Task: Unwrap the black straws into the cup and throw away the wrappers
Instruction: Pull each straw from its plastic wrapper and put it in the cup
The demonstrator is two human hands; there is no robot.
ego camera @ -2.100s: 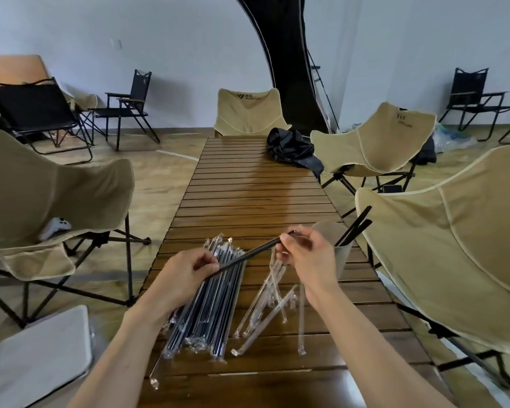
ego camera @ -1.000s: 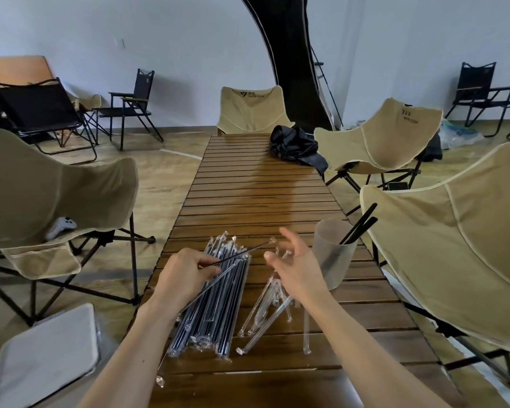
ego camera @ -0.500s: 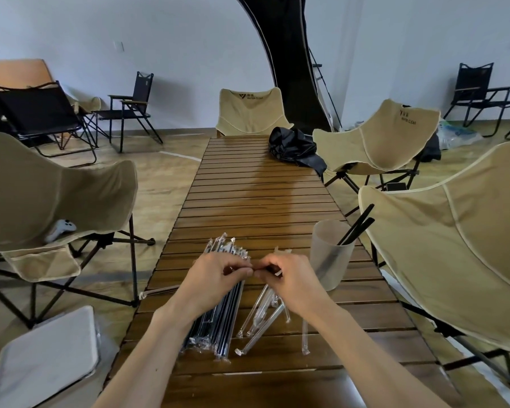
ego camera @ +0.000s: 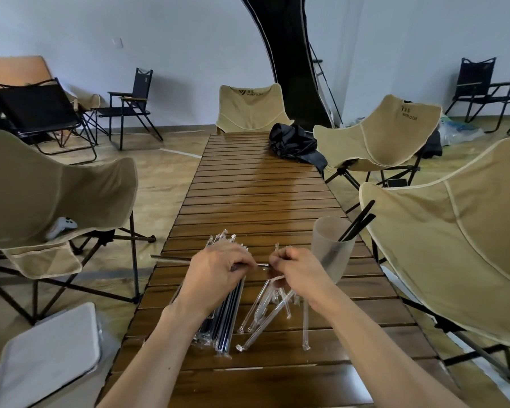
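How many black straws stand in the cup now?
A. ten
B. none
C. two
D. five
C: two black straws lean out of the frosted cup toward the right, and no others show in it.

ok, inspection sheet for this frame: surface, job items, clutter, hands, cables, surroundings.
Surface: slatted wooden table, dark stain along the middle.
Job's things: frosted cup upright at the right edge, two black straws in it; wrapped straws bundled under the left arm; empty wrappers loose beside them.
Clutter: black fabric bundle at the far end.
Hands: left hand and right hand both pinch one wrapped straw held crosswise.
Cables: nothing seen.
Surroundings: beige camp chairs round the table, black folding chairs by the wall.
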